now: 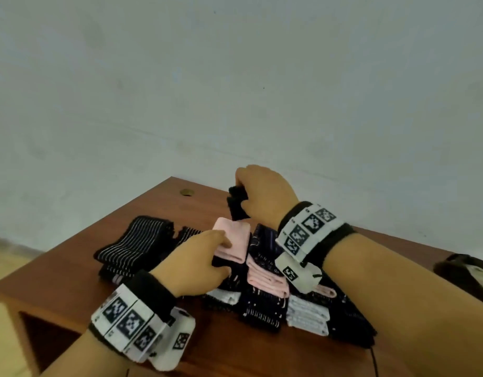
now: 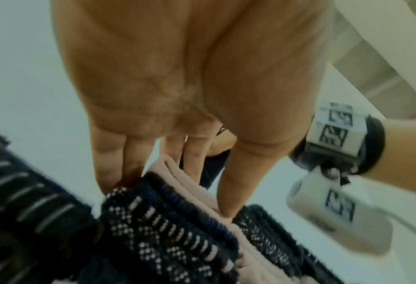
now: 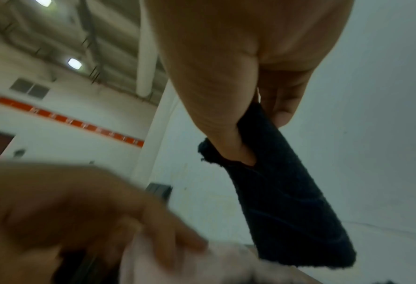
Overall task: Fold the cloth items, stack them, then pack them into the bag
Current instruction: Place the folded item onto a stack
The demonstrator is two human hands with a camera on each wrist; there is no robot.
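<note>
A stack of folded cloths (image 1: 262, 303), pink, white and dark patterned, sits on the brown wooden table (image 1: 153, 205). My left hand (image 1: 224, 257) (image 2: 202, 173) holds the top pink cloth (image 1: 234, 235) (image 2: 175, 178) between thumb and fingers, and its far end is tilted up. Just above and beyond it, my right hand (image 1: 240, 194) (image 3: 262, 138) pinches a folded black cloth (image 1: 236, 210) (image 3: 287, 201), which hangs down from thumb and fingers, clear of the stack. The left hand's fingertips are partly hidden behind the cloths.
A folded black cloth with white stripes (image 1: 134, 240) (image 2: 19, 211) lies left of the stack. A dark object (image 1: 466, 270) is cut off at the right edge. A round brass fitting (image 1: 187, 192) is set in the table's far corner. A plain wall rises behind.
</note>
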